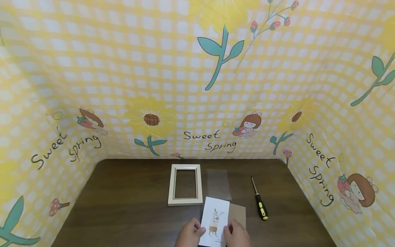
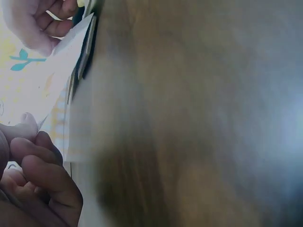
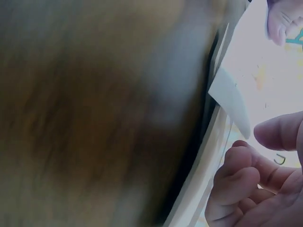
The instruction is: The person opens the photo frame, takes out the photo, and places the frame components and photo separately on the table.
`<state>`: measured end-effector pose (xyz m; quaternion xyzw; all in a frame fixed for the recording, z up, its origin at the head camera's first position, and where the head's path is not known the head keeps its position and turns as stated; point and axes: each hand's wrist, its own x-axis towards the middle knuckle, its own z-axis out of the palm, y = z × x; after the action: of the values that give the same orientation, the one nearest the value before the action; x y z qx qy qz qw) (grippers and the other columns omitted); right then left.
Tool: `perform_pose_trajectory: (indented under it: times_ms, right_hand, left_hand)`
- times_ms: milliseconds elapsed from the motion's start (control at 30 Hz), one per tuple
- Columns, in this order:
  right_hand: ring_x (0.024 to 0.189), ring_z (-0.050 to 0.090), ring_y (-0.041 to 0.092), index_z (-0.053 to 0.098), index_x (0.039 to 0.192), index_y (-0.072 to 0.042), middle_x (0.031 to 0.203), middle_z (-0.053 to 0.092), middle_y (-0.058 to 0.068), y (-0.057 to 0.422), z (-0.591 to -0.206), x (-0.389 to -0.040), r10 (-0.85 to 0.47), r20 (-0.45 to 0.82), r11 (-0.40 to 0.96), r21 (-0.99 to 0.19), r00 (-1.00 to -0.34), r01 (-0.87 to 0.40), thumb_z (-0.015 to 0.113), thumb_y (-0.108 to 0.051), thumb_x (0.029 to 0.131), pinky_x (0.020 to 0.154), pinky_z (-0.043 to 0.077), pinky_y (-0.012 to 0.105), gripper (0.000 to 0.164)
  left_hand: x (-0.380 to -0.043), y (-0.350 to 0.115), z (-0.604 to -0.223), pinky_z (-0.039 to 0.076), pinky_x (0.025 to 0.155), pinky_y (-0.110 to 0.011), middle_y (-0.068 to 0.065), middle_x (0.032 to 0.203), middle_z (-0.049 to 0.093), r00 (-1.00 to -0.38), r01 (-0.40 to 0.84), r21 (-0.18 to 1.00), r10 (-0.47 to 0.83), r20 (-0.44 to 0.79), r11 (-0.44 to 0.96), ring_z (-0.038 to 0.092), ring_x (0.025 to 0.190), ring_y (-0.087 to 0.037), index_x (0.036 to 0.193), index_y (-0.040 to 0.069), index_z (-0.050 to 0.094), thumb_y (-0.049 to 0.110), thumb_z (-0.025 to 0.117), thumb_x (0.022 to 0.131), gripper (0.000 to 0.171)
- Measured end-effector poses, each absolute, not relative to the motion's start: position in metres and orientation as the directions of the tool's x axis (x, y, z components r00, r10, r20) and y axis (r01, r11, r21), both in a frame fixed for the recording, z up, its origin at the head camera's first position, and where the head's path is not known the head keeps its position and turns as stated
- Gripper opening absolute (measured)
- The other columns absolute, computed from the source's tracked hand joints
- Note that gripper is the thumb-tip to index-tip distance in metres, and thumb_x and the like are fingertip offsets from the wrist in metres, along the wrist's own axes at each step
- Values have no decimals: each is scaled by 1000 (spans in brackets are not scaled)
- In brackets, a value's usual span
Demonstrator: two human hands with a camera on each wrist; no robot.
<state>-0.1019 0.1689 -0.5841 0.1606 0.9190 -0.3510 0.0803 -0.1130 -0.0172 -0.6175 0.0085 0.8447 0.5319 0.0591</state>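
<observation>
A white card (image 1: 219,204) printed with a potted plant on a legged stand faces up between both hands, low in the head view. My left hand (image 1: 189,233) pinches its left edge between thumb and fingers. At the opposite edge, my right hand (image 1: 237,235) holds the card with the thumb on the printed side. Under the card's right side shows a brown backing board (image 1: 240,212), partly covered by card and hand. In the right wrist view the card (image 3: 232,92) is bent near the right fingertips.
Behind the card lies a cream picture frame (image 1: 171,185) with a bare opening. Beside it is a clear sheet (image 1: 218,183). A black and yellow screwdriver (image 1: 261,207) lies to the right on the dark wooden table (image 1: 129,192). Checked yellow cloth (image 1: 172,82) encloses the table's back and sides.
</observation>
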Motion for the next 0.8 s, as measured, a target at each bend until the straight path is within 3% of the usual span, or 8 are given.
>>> perform_pose_trajectory:
  times_ms: [233,500,800]
  right_hand:
    - [70,48,19,53,83,-9,75,48,3,152,-584,-98,214,-242,700,-637,-946,321,64,-10,96,64,40,38,17]
    - [59,42,15,50,75,-12,64,44,-2,137,-596,-97,104,-26,772,-628,-994,97,64,-12,91,56,35,33,21]
    - [58,45,17,52,75,-13,64,46,0,119,-599,-95,41,-123,780,-617,-992,108,65,-14,92,55,36,35,21]
  left_hand:
    - [-106,-29,-613,42,59,-39,-1,72,54,-985,-125,840,36,-169,529,51,63,-19,87,10,52,19,72,93,23]
    - [-98,-43,-607,41,58,-40,-1,69,52,-994,-60,773,37,-107,632,50,61,-19,83,10,53,19,65,96,20]
    - [-94,-56,-606,40,59,-42,-1,66,48,-992,-94,673,-16,-122,734,48,59,-20,77,13,52,23,59,98,24]
